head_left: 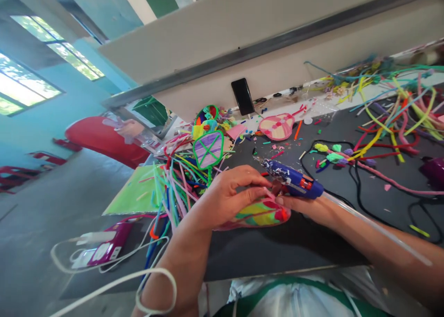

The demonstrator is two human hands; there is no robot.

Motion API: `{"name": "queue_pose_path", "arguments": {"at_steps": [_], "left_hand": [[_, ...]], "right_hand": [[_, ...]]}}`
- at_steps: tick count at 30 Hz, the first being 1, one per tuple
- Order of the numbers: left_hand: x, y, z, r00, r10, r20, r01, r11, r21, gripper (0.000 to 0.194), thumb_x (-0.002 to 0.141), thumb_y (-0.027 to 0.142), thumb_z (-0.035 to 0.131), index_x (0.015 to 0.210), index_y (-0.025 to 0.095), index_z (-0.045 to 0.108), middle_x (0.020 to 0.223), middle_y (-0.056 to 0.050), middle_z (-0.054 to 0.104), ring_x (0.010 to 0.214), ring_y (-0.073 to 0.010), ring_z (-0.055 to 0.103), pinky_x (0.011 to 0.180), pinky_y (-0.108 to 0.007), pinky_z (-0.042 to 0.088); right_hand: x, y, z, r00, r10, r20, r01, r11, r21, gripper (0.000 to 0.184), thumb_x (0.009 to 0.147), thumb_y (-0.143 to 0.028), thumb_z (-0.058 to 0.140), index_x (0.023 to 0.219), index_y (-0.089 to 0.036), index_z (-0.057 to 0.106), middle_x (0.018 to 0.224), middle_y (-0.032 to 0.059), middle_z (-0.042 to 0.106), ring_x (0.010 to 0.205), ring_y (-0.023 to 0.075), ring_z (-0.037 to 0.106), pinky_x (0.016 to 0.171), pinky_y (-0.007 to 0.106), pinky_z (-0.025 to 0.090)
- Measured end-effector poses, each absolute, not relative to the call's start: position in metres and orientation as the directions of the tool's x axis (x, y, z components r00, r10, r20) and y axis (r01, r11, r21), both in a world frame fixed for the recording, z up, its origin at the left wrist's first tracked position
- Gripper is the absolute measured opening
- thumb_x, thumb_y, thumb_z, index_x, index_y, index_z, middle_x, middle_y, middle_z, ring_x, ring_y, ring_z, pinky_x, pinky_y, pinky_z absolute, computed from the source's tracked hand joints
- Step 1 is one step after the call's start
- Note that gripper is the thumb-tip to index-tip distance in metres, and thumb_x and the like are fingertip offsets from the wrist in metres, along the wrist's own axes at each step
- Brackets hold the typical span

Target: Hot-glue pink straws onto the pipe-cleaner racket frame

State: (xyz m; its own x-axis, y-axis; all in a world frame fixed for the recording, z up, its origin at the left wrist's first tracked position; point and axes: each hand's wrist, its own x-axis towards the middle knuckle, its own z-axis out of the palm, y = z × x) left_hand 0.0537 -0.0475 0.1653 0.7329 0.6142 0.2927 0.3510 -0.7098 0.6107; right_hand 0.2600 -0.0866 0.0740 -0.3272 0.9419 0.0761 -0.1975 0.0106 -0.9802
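My left hand [234,194] is closed on a multicoloured fuzzy craft piece [260,215], with yellow, green, red and pink patches, above the table's front edge. A blue hot glue gun [294,178] is held in my right hand [300,204], its nozzle pointing up and left. From its back a long clear glue stick [374,227] runs over my right forearm. The tips of my right fingers touch the right end of the craft piece; the gun's handle is hidden. Just beyond my left hand is a purple paddle-shaped piece [208,149] with a green rim and cross.
A pink-rimmed piece [276,126] lies farther back. A phone [243,96] leans on the partition. Pipe cleaners are heaped at right [395,118] and left [173,183]. A black cord [357,183] crosses the table. White cables [152,273] and a purple power bank [113,245] are at left.
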Motion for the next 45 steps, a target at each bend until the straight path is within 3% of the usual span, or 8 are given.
{"name": "queue_pose_path", "arguments": {"at_steps": [9,15,19,26,31,36,41,45], "left_hand": [[0.055,-0.06,0.151,0.659,0.638,0.397,0.394,-0.743,0.541,0.008,0.089,0.019,0.063,0.092,0.021,0.071,0.087,-0.003,0.07,0.083,-0.0147,0.066,0.075,-0.026,0.054],[0.056,-0.06,0.143,0.639,0.62,0.456,0.412,-0.776,0.477,0.011,0.089,0.017,0.061,0.09,0.022,0.071,0.084,-0.002,0.07,0.079,-0.0148,0.066,0.071,-0.027,0.054],[0.055,-0.054,0.139,0.635,0.626,0.452,0.421,-0.772,0.477,0.01,0.088,0.017,0.061,0.09,0.021,0.071,0.086,-0.003,0.069,0.082,-0.0159,0.065,0.073,-0.028,0.054],[0.056,-0.048,0.14,0.634,0.655,0.412,0.415,-0.737,0.533,0.01,0.091,0.021,0.06,0.091,0.019,0.07,0.09,-0.005,0.068,0.086,-0.015,0.065,0.077,-0.026,0.053],[0.049,-0.048,0.14,0.701,0.627,0.339,0.34,-0.712,0.614,0.018,0.092,0.026,0.06,0.105,0.02,0.072,0.101,-0.008,0.071,0.094,-0.0177,0.066,0.084,-0.028,0.053],[0.038,-0.047,0.131,0.693,0.692,0.204,0.406,-0.609,0.682,0.04,0.084,0.035,0.07,0.122,0.021,0.066,0.111,-0.009,0.07,0.098,-0.0211,0.067,0.085,-0.03,0.053],[0.034,-0.053,0.125,0.691,0.699,0.184,0.432,-0.604,0.669,0.022,0.087,0.034,0.065,0.099,0.017,0.073,0.097,-0.007,0.071,0.088,-0.0186,0.066,0.076,-0.027,0.051],[0.032,-0.066,0.128,0.608,0.726,0.321,0.422,-0.638,0.644,0.018,0.089,0.031,0.063,0.097,0.017,0.072,0.093,-0.006,0.07,0.084,-0.0156,0.065,0.074,-0.024,0.049]], "right_hand": [[0.261,-0.084,0.076,-0.319,0.942,0.108,-0.221,0.037,-0.975,0.03,0.074,-0.031,0.076,0.1,-0.02,0.065,0.09,0.0001,0.067,0.079,0.0157,0.063,0.072,0.028,0.053],[0.263,-0.076,0.08,-0.303,0.947,0.106,-0.511,-0.068,-0.857,0.033,0.068,-0.038,0.08,0.093,-0.019,0.068,0.091,0.0009,0.07,0.091,0.0178,0.067,0.087,0.031,0.052],[0.265,-0.072,0.08,-0.225,0.971,0.085,-0.57,-0.06,-0.82,0.032,0.063,-0.031,0.083,0.089,-0.02,0.067,0.088,-0.0003,0.07,0.091,0.0183,0.067,0.091,0.034,0.051],[0.272,-0.064,0.064,-0.08,0.989,0.125,-0.379,0.086,-0.921,0.028,0.072,-0.034,0.077,0.095,-0.021,0.067,0.09,0.001,0.068,0.087,0.018,0.065,0.083,0.032,0.052],[0.277,-0.065,0.064,-0.032,0.985,0.168,-0.364,0.145,-0.92,0.029,0.078,-0.043,0.071,0.097,-0.023,0.063,0.083,-0.0017,0.064,0.066,0.0134,0.059,0.064,0.028,0.048],[0.285,-0.056,0.055,-0.006,0.974,0.226,-0.272,0.216,-0.938,0.027,0.08,-0.046,0.069,0.092,-0.022,0.063,0.073,-0.002,0.063,0.062,0.0139,0.057,0.064,0.029,0.046],[0.298,-0.071,0.074,0.033,0.967,0.254,-0.21,0.255,-0.944,0.022,0.083,-0.042,0.067,0.092,-0.022,0.062,0.075,-0.0014,0.064,0.06,0.013,0.058,0.06,0.028,0.044],[0.3,-0.124,0.105,-0.043,0.956,0.29,0.108,0.293,-0.95,0.025,0.086,-0.045,0.064,0.084,-0.021,0.065,0.065,0.0005,0.062,0.054,0.0139,0.057,0.057,0.029,0.047]]}}
